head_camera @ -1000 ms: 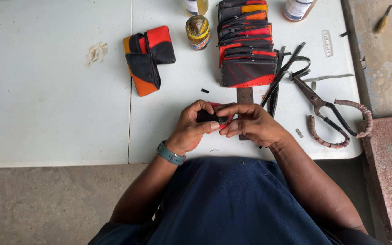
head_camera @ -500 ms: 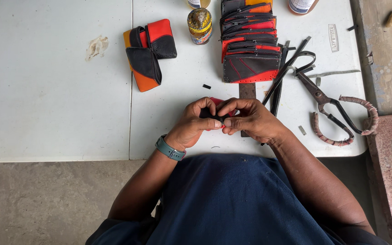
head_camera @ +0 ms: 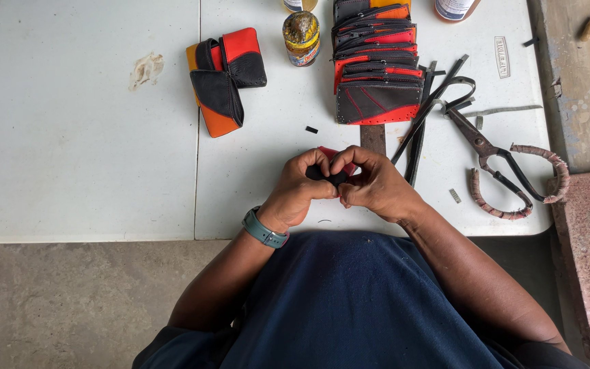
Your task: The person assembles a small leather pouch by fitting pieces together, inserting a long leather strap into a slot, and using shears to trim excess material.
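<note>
Both my hands meet over the near edge of a white table [head_camera: 90,137]. My left hand [head_camera: 298,188] and my right hand [head_camera: 373,184] pinch a small black and red leather piece [head_camera: 329,172] between their fingertips. Most of the piece is hidden by my fingers. A teal watch sits on my left wrist. A row of overlapping black, red and orange leather pouches [head_camera: 377,61] lies just beyond my hands.
Two orange, red and black pouches [head_camera: 223,78] lie at the left. A yellow-labelled jar [head_camera: 300,37] stands behind them. Large scissors with wrapped handles [head_camera: 513,171] and black straps [head_camera: 431,109] lie at the right. A brown flat tool [head_camera: 373,139] lies under the pouch row.
My hands have stayed together on the small piece, with only slight finger shifts. The view has drifted a little.
</note>
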